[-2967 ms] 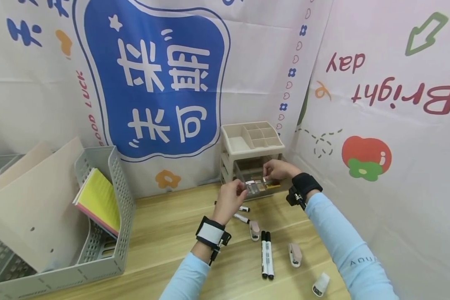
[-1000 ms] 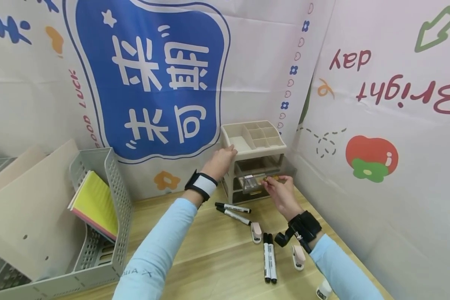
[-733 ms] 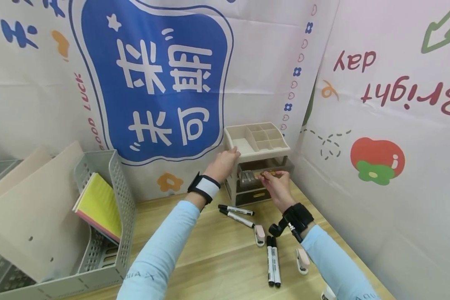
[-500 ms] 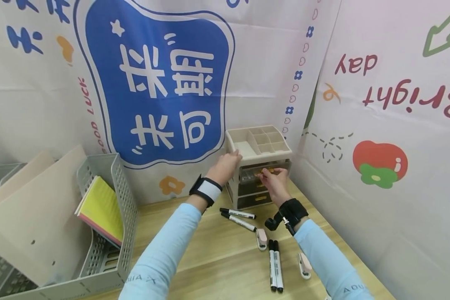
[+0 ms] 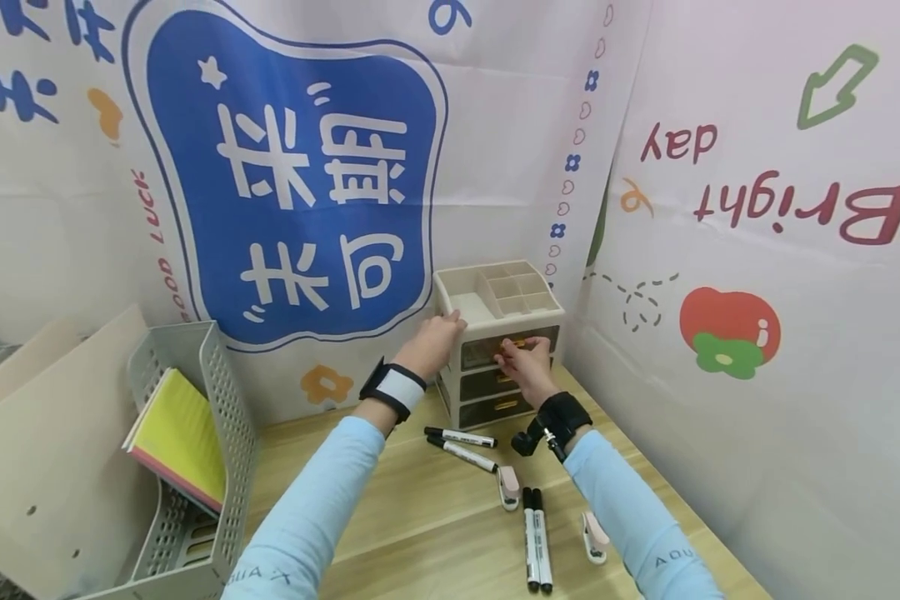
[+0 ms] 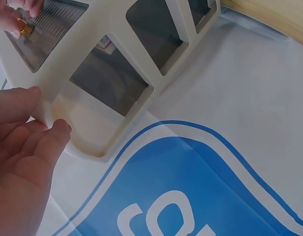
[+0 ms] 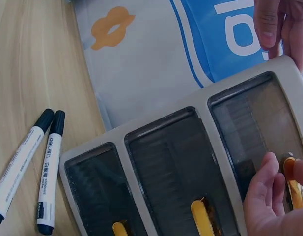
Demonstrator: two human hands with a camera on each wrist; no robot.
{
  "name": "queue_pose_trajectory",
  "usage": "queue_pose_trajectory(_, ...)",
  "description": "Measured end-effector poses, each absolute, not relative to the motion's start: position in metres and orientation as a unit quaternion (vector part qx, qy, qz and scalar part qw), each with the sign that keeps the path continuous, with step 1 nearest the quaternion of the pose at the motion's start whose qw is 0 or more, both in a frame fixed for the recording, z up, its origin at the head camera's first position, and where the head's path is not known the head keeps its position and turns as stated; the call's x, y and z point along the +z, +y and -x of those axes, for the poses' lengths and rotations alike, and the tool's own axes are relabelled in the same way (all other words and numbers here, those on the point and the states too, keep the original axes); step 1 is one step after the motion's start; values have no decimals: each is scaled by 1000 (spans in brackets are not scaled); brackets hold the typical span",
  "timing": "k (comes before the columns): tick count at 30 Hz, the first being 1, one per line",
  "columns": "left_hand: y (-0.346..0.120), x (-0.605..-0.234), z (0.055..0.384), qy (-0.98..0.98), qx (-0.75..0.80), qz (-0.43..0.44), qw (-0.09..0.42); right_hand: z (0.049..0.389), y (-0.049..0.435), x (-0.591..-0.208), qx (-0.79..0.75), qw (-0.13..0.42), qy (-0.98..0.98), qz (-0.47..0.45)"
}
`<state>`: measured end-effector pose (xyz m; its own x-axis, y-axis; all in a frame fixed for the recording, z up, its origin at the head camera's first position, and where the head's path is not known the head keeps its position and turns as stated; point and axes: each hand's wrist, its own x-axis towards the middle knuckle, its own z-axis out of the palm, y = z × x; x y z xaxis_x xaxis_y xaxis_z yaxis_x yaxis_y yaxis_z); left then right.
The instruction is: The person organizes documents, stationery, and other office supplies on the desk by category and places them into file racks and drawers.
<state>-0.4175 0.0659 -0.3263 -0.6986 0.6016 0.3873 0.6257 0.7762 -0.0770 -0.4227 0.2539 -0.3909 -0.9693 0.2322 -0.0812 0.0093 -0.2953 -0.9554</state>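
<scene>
A cream desktop drawer organizer (image 5: 498, 315) with a divided top tray stands against the wall. Its three dark see-through drawers all look pushed in. My left hand (image 5: 433, 343) grips the organizer's upper left edge; in the left wrist view the thumb lies at the front and the fingers at the side. My right hand (image 5: 528, 368) pinches the gold handle (image 7: 294, 192) of the top drawer (image 5: 480, 353) between thumb and fingers. Through the drawer's front the contents are only dimly visible. The two lower drawers show similar gold handles (image 7: 203, 219).
Two black-capped markers (image 5: 461, 437) lie before the organizer, with two more side by side (image 5: 537, 542) nearer me. Two pale pink staplers (image 5: 508, 487) stand close by. At left, a grey perforated file holder (image 5: 232, 417) holds beige boards (image 5: 52, 442) and a yellow pad (image 5: 183, 433).
Both hands were at the pulled-out top drawer. My left hand then moved to the organizer's upper left edge, while my right hand took the handle and pushed the drawer in.
</scene>
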Motion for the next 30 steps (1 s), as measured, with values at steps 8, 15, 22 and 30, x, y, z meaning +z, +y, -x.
queue_pose_trajectory(8, 71, -330, 418, -919, -26, 340, 200, 411, 263, -407, 804, 66, -581, 112)
queue_pose_trajectory(15, 67, -327, 420, -919, -20, 339, 202, 402, 270, -422, 786, 53, -600, 142)
queue_pose_trajectory(22, 62, -324, 418, -928, -9, 321, 191, 417, 253, -431, 814, 21, -566, 130)
queue_pose_trajectory(30, 64, -321, 413, -928, -4, 325, 184, 420, 249, -442, 821, 49, -552, 138)
